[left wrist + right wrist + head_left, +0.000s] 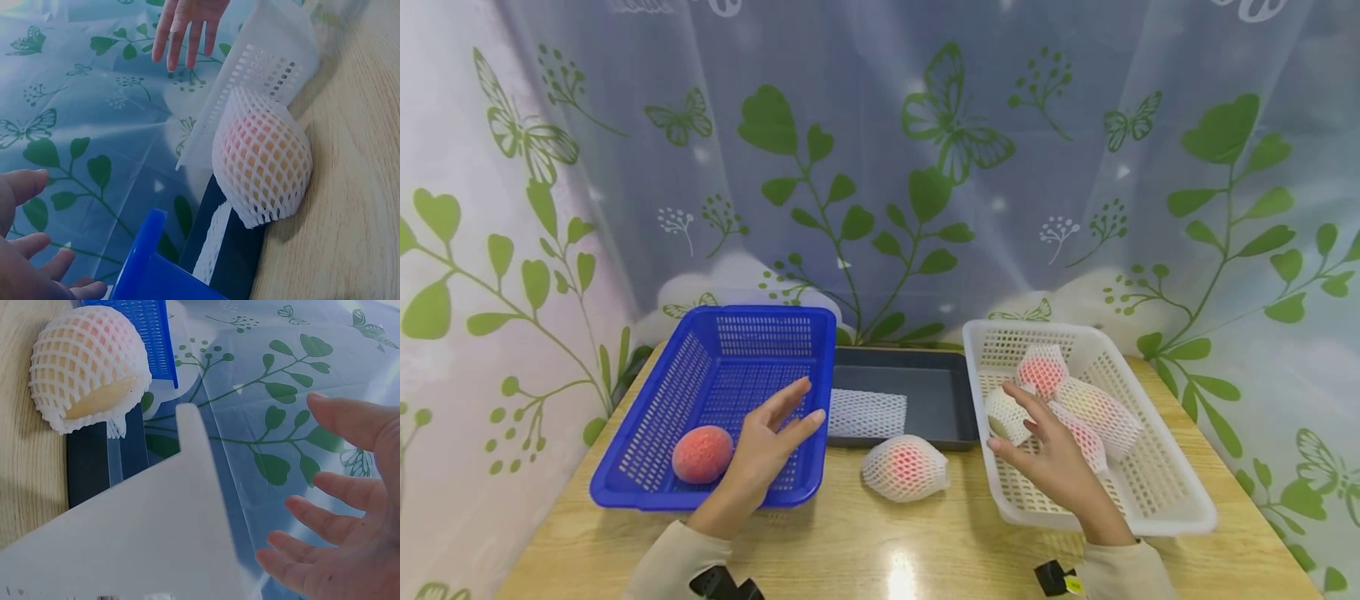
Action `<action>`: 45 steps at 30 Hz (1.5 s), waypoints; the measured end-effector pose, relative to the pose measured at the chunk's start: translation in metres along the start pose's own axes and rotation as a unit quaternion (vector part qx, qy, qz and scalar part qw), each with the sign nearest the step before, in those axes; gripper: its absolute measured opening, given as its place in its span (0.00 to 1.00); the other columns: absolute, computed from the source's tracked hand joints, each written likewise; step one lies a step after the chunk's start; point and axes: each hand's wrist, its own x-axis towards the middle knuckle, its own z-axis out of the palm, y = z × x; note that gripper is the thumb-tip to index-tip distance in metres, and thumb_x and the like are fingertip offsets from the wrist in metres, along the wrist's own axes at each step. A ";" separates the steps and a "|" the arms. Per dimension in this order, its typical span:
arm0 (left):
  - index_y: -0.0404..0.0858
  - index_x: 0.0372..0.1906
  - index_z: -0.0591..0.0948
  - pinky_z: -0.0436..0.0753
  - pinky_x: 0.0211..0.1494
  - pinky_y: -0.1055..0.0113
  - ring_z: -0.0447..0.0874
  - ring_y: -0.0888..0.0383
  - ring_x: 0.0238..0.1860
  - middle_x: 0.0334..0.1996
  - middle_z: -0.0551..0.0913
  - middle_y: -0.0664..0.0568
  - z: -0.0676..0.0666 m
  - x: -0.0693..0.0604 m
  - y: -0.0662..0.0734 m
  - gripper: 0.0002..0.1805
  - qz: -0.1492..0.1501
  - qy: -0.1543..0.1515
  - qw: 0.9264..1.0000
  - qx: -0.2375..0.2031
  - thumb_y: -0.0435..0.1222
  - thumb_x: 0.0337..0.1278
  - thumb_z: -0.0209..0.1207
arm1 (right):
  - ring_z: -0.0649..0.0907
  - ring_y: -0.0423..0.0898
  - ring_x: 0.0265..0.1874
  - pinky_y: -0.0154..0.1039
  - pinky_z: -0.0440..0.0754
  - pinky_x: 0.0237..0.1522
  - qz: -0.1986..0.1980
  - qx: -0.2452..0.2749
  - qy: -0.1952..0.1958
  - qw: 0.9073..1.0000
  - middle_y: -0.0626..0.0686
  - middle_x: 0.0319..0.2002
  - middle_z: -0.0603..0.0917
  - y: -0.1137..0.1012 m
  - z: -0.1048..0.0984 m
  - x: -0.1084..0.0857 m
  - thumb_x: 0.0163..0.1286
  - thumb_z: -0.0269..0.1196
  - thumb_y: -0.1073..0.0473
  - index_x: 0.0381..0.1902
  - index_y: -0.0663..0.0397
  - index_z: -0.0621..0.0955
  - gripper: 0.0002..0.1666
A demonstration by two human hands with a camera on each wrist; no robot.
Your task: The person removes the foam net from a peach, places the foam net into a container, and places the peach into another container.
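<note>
Two empty hands are held raised, their fingers loosely extended and parted. The left hand (760, 454) is held above the blue basket (730, 387) at the left of the dark tray (936, 392), and the right hand (1060, 465) is held above the left side of the white basket (1180, 508) at the tray's right. Between the two hands, the netted fruit (902, 468) is set on the wooden table (850, 550) just in front of the tray; pink and pale yellow are seen through its white foam mesh, but whether the tray is touched by it cannot be told. Inside the tray, toward its left end, a foam sleeve (868, 414) is laid flat. In the blue basket left of the tray, a bare red fruit (702, 454) is placed near the front, beside the left wrist. In the white basket right of the tray, four wrapped fruits (1101, 417) are clustered, partly hidden by the right hand. Behind the tray, a curtain (1075, 83) is hung, printed with green leaves and butterflies.
</note>
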 end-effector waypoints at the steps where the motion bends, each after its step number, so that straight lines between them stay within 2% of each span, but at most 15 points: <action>1: 0.38 0.65 0.72 0.65 0.70 0.55 0.64 0.51 0.69 0.65 0.72 0.46 0.001 0.001 0.001 0.31 0.003 0.001 1.000 -0.002 0.36 0.56 0.66 | 0.58 0.63 0.70 0.66 0.63 0.63 -0.002 0.001 0.000 1.000 0.60 0.72 0.58 0.000 0.000 0.001 0.66 0.64 0.56 0.73 0.50 0.59 0.42; 7: 0.34 0.65 0.71 0.63 0.71 0.53 0.64 0.49 0.69 0.65 0.72 0.41 0.013 0.007 0.004 0.31 0.004 -0.005 1.000 -0.008 0.33 0.56 0.65 | 0.57 0.62 0.71 0.65 0.63 0.63 -0.016 0.008 -0.006 1.000 0.60 0.72 0.60 -0.002 0.003 0.005 0.66 0.64 0.57 0.73 0.52 0.59 0.41; 16: 0.33 0.65 0.71 0.64 0.71 0.51 0.61 0.46 0.70 0.65 0.72 0.42 0.043 0.010 0.003 0.30 -0.008 -0.030 0.999 -0.014 0.31 0.55 0.64 | 0.59 0.60 0.71 0.61 0.66 0.64 -0.015 0.019 -0.027 0.999 0.59 0.72 0.59 -0.005 0.020 0.013 0.63 0.67 0.53 0.73 0.49 0.60 0.44; 21: 0.32 0.64 0.71 0.63 0.70 0.46 0.60 0.42 0.70 0.65 0.70 0.40 0.058 0.010 -0.004 0.30 -0.010 -0.040 0.999 -0.012 0.32 0.56 0.64 | 0.60 0.62 0.70 0.61 0.67 0.63 -0.017 0.017 -0.041 0.999 0.61 0.72 0.59 -0.005 0.029 0.015 0.63 0.67 0.52 0.73 0.50 0.60 0.44; 27: 0.29 0.62 0.72 0.67 0.67 0.45 0.62 0.38 0.68 0.64 0.70 0.36 0.074 0.008 -0.012 0.29 0.001 -0.037 0.999 0.001 0.31 0.54 0.64 | 0.60 0.62 0.70 0.62 0.66 0.64 -0.006 0.019 -0.064 0.998 0.61 0.72 0.60 -0.008 0.039 0.016 0.63 0.67 0.51 0.72 0.52 0.61 0.44; 31: 0.29 0.62 0.73 0.67 0.67 0.46 0.62 0.37 0.68 0.64 0.71 0.36 0.084 0.006 -0.022 0.29 -0.008 -0.034 0.999 0.011 0.33 0.54 0.65 | 0.60 0.62 0.69 0.62 0.65 0.63 -0.001 0.030 -0.078 0.996 0.61 0.71 0.60 -0.010 0.046 0.017 0.63 0.67 0.53 0.72 0.53 0.61 0.44; 39: 0.26 0.64 0.69 0.64 0.68 0.46 0.61 0.36 0.67 0.64 0.69 0.32 0.094 -0.004 -0.037 0.31 -0.031 -0.046 0.998 -0.010 0.31 0.56 0.63 | 0.64 0.63 0.67 0.62 0.67 0.63 -0.008 0.035 -0.080 0.996 0.63 0.70 0.62 -0.015 0.063 0.016 0.62 0.68 0.54 0.71 0.55 0.63 0.43; 45: 0.23 0.64 0.68 0.65 0.69 0.49 0.62 0.36 0.67 0.63 0.69 0.30 0.094 -0.006 -0.047 0.31 -0.027 -0.048 0.998 -0.017 0.30 0.56 0.62 | 0.67 0.63 0.65 0.63 0.68 0.61 -0.017 0.012 -0.072 0.997 0.63 0.69 0.64 -0.015 0.075 0.015 0.60 0.69 0.56 0.70 0.57 0.65 0.42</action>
